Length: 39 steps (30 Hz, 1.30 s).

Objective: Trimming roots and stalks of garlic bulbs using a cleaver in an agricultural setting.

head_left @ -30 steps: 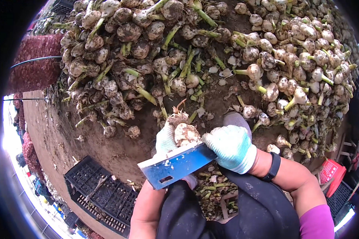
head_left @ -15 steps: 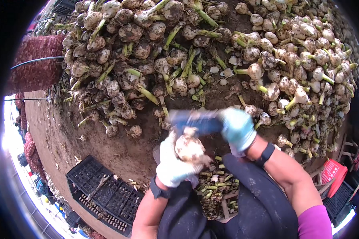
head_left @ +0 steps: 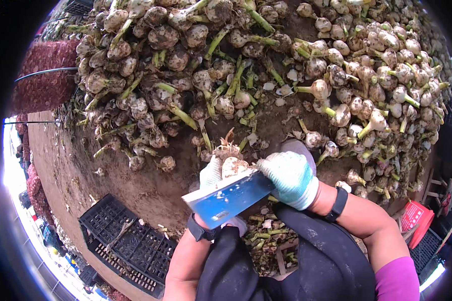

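Observation:
In a pale work glove, my left hand (head_left: 210, 173) is closed around a soil-stained garlic bulb (head_left: 233, 166), its stringy roots pointing away from me. My right hand (head_left: 292, 179), gloved in white and light blue, grips a wide cleaver (head_left: 231, 198) with a blue blade face. The blade slants across the near side of the bulb and covers much of my left hand. Whether its edge touches the bulb is hard to see. Below, between my knees, lies a heap of cut green stalks (head_left: 270, 236).
Untrimmed garlic with long stalks (head_left: 165, 40) is piled at the far left, more garlic bulbs (head_left: 376, 75) at the right. Black plastic crates (head_left: 128, 241) stand on the ground at the left. A red mesh sack (head_left: 45, 75) lies far left, a red bucket (head_left: 418, 220) at the right.
The cleaver has come from the far side of the bulb to its near side, now tilted down to the left. My left hand has shifted slightly away from me, and the bulb's roots now face away.

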Each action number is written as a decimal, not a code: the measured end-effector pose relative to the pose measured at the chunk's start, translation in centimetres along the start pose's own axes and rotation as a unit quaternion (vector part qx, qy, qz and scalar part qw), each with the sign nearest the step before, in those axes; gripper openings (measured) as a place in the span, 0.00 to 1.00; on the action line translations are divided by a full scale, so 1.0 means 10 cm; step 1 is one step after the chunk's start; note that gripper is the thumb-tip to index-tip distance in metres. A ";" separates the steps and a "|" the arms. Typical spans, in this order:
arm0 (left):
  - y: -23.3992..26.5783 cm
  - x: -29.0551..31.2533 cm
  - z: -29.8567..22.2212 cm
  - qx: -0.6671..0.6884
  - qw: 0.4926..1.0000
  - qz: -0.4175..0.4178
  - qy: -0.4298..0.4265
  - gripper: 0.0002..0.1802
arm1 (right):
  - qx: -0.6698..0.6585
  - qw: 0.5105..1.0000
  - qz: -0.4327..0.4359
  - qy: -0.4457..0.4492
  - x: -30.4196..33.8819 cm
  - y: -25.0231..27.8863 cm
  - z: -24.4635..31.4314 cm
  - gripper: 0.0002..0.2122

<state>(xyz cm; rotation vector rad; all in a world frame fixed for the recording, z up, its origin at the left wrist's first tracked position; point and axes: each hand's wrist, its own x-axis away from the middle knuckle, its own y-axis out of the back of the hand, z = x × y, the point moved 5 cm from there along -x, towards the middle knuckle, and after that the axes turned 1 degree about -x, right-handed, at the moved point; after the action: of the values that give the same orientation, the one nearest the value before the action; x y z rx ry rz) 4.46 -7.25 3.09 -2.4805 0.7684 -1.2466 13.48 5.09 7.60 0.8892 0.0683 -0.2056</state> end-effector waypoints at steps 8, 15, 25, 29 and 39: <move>-0.18 0.25 -0.12 -0.176 0.980 0.084 -0.030 0.23 | 0.024 0.990 -0.106 -0.085 0.23 -0.02 -0.53 0.13; -0.22 0.12 -0.12 -0.283 0.941 0.054 -0.177 0.43 | -0.401 0.808 0.086 -0.423 0.09 -0.03 -0.41 0.14; -0.03 0.02 -0.14 -0.190 0.973 0.080 -0.104 0.30 | -0.287 0.924 0.091 -0.235 -0.13 0.20 -0.23 0.18; -0.22 0.09 -0.13 -0.056 0.998 0.008 0.002 0.22 | -0.190 0.960 -0.035 -0.204 -0.07 0.21 -0.28 0.17; -0.26 0.06 -0.29 -0.189 0.981 0.001 -0.048 0.23 | -0.038 0.945 -0.089 -0.313 0.34 0.08 -0.80 0.09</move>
<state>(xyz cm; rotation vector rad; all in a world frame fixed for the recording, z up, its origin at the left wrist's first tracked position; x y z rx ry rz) 3.37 -5.46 6.40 -2.8092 1.0647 -1.0488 17.17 11.29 2.66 0.7067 -0.4353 -0.6434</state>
